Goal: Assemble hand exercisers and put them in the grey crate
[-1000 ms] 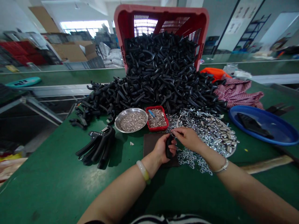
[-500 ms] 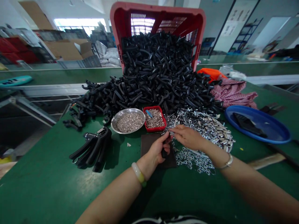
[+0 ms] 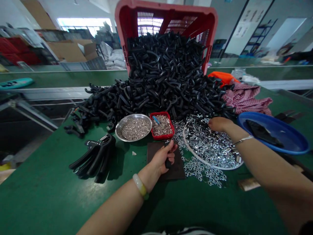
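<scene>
My left hand [image 3: 165, 156] is closed around a black handle-like part [image 3: 168, 163], held over a dark brown square pad [image 3: 153, 149]. My right hand [image 3: 219, 124] reaches to the far side of a white round tray [image 3: 199, 159] heaped with small metal nuts and fittings [image 3: 212, 148]. Its fingertips point down at the heap and are hidden, so I cannot see whether they hold anything. Left of the pad lies a bunch of black handles with metal fittings [image 3: 96, 156].
A metal bowl of small parts [image 3: 133, 139] and a red box of pins [image 3: 162, 137] stand behind the pad. Beyond them, black parts [image 3: 161, 81] spill from a red crate [image 3: 210, 36]. A blue tray [image 3: 290, 148], a checked cloth [image 3: 246, 99] and a wooden tool handle [image 3: 248, 183] are at right.
My right hand has left the black part by my left hand and moved right, to the back of the metal heap. My left hand keeps hold and has lowered slightly.
</scene>
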Demonstrator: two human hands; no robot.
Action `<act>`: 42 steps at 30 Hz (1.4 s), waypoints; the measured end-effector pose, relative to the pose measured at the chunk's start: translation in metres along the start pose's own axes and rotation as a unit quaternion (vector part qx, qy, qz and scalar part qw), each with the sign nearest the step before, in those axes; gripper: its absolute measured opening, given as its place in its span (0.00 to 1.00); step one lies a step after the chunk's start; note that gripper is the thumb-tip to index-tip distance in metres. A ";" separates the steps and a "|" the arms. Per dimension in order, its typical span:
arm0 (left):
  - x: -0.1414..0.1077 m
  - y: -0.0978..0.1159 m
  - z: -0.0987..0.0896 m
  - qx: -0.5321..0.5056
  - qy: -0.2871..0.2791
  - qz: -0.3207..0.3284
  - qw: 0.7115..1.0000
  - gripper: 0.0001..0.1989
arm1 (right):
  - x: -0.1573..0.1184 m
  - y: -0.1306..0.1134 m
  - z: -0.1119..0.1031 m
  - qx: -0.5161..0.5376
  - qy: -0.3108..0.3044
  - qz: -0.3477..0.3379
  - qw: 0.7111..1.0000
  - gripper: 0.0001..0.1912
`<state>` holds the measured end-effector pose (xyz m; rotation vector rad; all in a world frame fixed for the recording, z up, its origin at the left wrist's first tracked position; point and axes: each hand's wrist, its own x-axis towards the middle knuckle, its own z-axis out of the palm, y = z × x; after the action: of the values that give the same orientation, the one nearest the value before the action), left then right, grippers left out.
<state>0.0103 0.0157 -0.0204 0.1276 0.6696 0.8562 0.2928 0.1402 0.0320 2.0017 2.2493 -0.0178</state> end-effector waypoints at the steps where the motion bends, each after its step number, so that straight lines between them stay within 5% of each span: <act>1: 0.000 0.000 0.000 0.000 -0.003 -0.001 1.000 0.11 | -0.003 0.000 0.001 -0.003 -0.024 0.004 1.000 0.11; 4: -0.002 0.002 -0.001 -0.004 -0.012 -0.010 1.000 0.11 | -0.016 -0.001 -0.001 -0.022 -0.058 0.019 0.998 0.15; 8: -0.004 0.005 -0.001 -0.023 -0.033 -0.035 0.999 0.11 | -0.052 -0.030 -0.015 -0.019 0.097 0.059 0.993 0.18; 10: -0.004 0.006 -0.002 -0.036 -0.048 -0.046 0.997 0.12 | -0.077 -0.061 -0.020 0.061 0.180 -0.022 0.981 0.18; 13: -0.005 0.007 -0.004 -0.056 -0.077 -0.056 0.994 0.16 | -0.108 -0.115 -0.020 0.227 0.187 -0.183 0.938 0.15; 17: -0.009 0.009 -0.010 -0.087 -0.101 -0.072 0.989 0.18 | -0.121 -0.156 -0.007 0.234 0.253 -0.230 0.910 0.13; 22: -0.013 0.014 -0.015 -0.073 -0.161 -0.042 0.983 0.16 | -0.125 -0.164 -0.010 0.196 0.315 -0.260 0.891 0.13; 26: -0.012 0.017 -0.013 -0.006 -0.178 -0.014 0.984 0.18 | -0.143 -0.175 -0.025 0.070 0.326 -0.300 0.894 0.14; 30: -0.014 0.020 -0.011 0.086 -0.192 0.084 0.974 0.26 | -0.161 -0.190 -0.034 -0.022 0.349 -0.339 0.874 0.16; 37: -0.018 0.025 -0.017 0.163 -0.248 0.154 0.943 0.26 | -0.166 -0.195 -0.033 -0.030 0.411 -0.365 0.835 0.15; 42: -0.022 0.022 -0.017 0.175 -0.204 0.168 0.948 0.28 | -0.167 -0.194 -0.024 0.003 0.417 -0.339 0.843 0.13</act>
<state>-0.0247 0.0115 -0.0150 0.7384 0.4049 0.9917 0.1176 -0.0459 0.0583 1.1765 3.3449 0.9378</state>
